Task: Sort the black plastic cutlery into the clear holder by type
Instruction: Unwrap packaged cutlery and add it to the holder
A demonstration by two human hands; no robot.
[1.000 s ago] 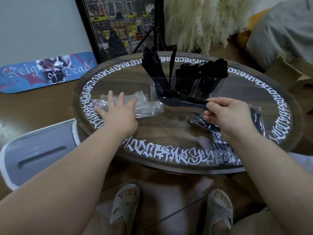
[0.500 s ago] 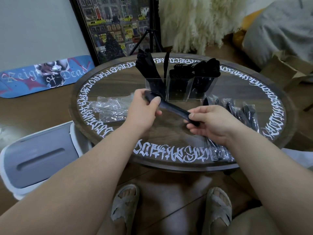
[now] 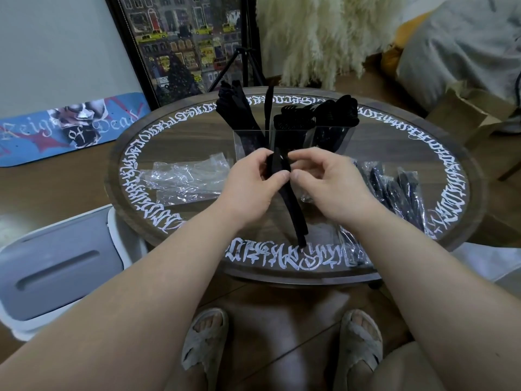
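Head cam: my left hand [image 3: 251,187] and right hand [image 3: 329,182] both pinch the top of a wrapped black cutlery piece [image 3: 290,198] just before the clear holder [image 3: 290,142]. Light, stiff, slick film; grip near the head. Empty wrappers [image 3: 183,176] lie left.

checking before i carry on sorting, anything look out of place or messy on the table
Nothing damaged or spilled. Loose empty wrappers lie crumpled at the table's left, still-wrapped cutlery packs sprawl at the right, and the cutlery in the clear holder leans rather than standing straight.
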